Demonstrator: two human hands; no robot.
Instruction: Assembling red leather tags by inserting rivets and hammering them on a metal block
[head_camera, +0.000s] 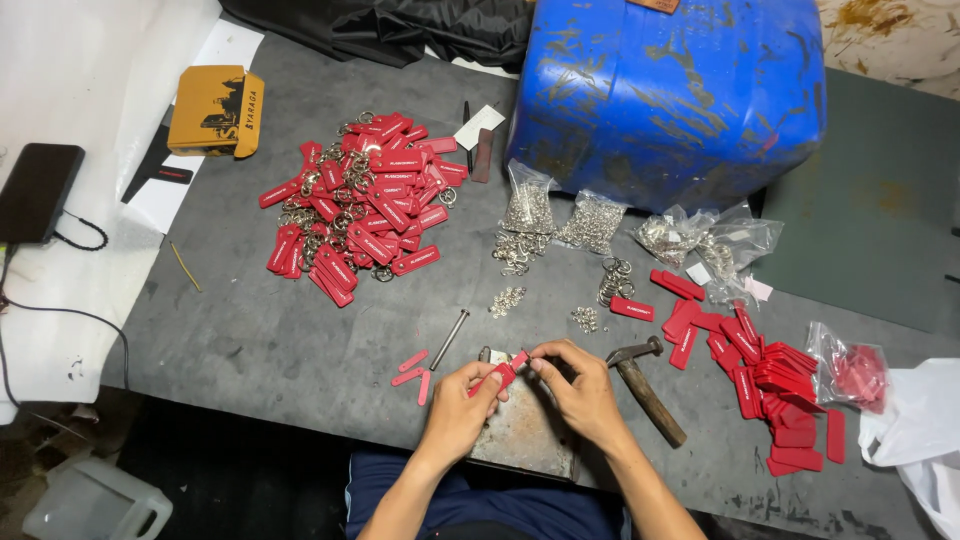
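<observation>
Flat red rubber key tag (503, 374) is pinched by fingers of L hand (462, 402) & R hand (580, 390) above worn metal plate (522, 432); wooden-handled hammer (645, 388) is seen just beside R hand.

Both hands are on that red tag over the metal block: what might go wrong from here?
1. The small red rectangular tag, pinched between the left hand and right hand, may slip onto the worn metal block.
2. The wooden-handled hammer lies beside the right wrist and may get knocked.
3. Loose silver rivets nearby may scatter.
</observation>
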